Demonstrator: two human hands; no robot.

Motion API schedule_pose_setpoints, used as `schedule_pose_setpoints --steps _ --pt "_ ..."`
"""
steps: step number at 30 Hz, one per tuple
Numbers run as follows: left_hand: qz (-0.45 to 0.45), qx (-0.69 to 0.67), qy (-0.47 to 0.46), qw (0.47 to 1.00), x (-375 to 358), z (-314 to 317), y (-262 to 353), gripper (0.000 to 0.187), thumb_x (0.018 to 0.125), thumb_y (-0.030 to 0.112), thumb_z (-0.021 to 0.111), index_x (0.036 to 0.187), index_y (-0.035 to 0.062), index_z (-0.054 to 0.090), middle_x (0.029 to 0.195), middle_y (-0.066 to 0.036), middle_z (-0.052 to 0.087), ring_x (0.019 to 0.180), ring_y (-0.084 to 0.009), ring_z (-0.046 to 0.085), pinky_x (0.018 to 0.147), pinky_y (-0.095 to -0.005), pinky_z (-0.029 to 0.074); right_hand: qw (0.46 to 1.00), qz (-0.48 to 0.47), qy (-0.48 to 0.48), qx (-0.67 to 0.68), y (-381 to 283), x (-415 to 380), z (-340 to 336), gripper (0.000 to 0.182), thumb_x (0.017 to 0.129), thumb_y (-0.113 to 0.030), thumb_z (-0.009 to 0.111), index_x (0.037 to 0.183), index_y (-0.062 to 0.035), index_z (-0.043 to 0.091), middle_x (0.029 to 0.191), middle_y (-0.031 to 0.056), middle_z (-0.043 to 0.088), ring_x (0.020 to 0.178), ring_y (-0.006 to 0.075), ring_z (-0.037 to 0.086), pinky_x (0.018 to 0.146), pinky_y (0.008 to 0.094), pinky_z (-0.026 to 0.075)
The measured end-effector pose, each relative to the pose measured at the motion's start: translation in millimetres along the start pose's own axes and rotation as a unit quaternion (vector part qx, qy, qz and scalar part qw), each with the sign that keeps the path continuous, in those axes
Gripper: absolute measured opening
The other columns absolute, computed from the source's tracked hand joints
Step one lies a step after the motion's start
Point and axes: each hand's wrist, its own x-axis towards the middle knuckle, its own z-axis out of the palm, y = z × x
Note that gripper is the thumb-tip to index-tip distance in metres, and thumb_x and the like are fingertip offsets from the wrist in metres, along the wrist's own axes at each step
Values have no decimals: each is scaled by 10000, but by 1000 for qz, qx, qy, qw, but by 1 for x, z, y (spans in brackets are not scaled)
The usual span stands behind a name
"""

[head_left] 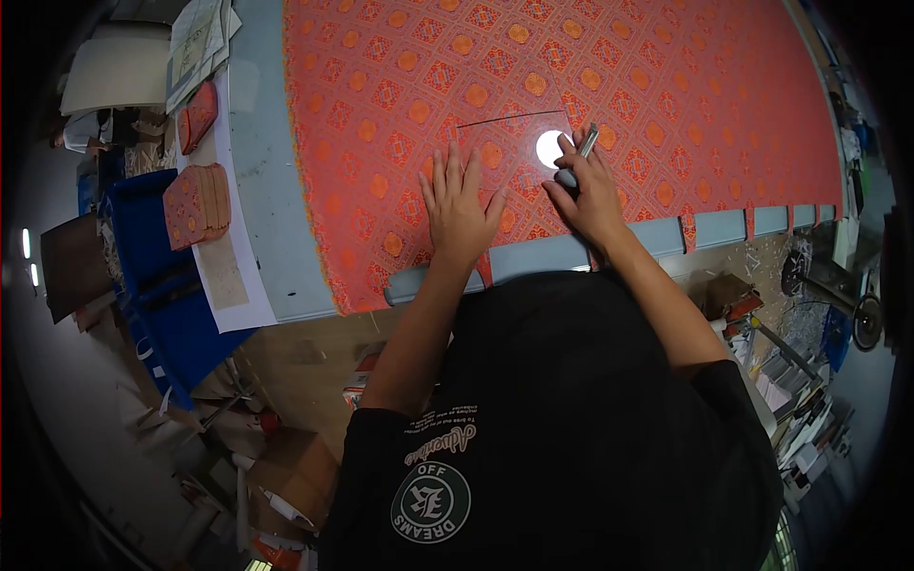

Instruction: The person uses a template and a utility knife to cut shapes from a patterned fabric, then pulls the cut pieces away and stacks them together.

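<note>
Red-and-orange patterned fabric (381,90) lies spread over the grey-blue table (262,124). Near its front edge sits a clear rectangular plate (519,157), with a dark line along its far side and a bright white round spot on its right part. My left hand (460,217) presses flat at the plate's left side, fingers spread. In my right hand (597,195), closed around it, is a utility knife (589,141), angled up at the plate's right edge; where its lower tip meets the surface is hidden. Along the front, rectangular gaps in the fabric leave narrow strips (687,233) hanging.
At the table's left end, a stack of patterned pieces (197,205) and a red patterned item (197,117) rest by white paper (249,285). Below is a blue bin (157,252). Cardboard boxes (290,485) lie at lower left; scraps and clutter (790,371) fill the right floor.
</note>
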Motion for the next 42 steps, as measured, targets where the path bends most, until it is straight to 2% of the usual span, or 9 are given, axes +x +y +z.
schedule_pose_setpoints --steps 3,5,9,22,42 --pt "-1 3 -3 1000 0 0 0 708 954 462 663 1517 67 494 1621 -236 367 1536 -441 270 1231 -654 152 1000 -4 1 -9 0 -1 1 347 877 -215 797 1101 -18 622 1471 183 583 1422 417 468 1197 544 337" --pt "-3 -2 -7 1000 0 0 0 705 955 462 661 1518 71 495 1620 -240 365 1536 -440 268 1230 -656 152 1000 -3 4 -4 1 -1 1 357 871 -192 810 1127 -45 608 1478 164 589 1453 400 445 1174 510 374" --pt "1 1 -12 1000 0 -1 0 681 962 460 652 1515 90 507 1622 -248 356 1542 -439 255 1231 -657 146 1000 -22 19 -6 1 0 1 358 862 -225 802 1099 -11 641 1455 182 595 1400 437 476 1197 541 344" --pt "2 8 -13 1000 1 -2 1 660 963 450 652 1507 101 523 1617 -241 370 1541 -443 257 1230 -660 148 999 -27 23 -11 0 0 0 357 879 -232 789 1113 -14 631 1436 199 606 1379 416 511 1195 536 350" --pt "-1 14 -21 1000 0 -2 0 680 960 452 652 1532 122 494 1632 -239 349 1546 -441 244 1234 -663 134 1000 -15 0 -14 2 0 2 352 922 -241 748 1163 -24 609 1483 204 568 1458 392 438 1205 545 323"
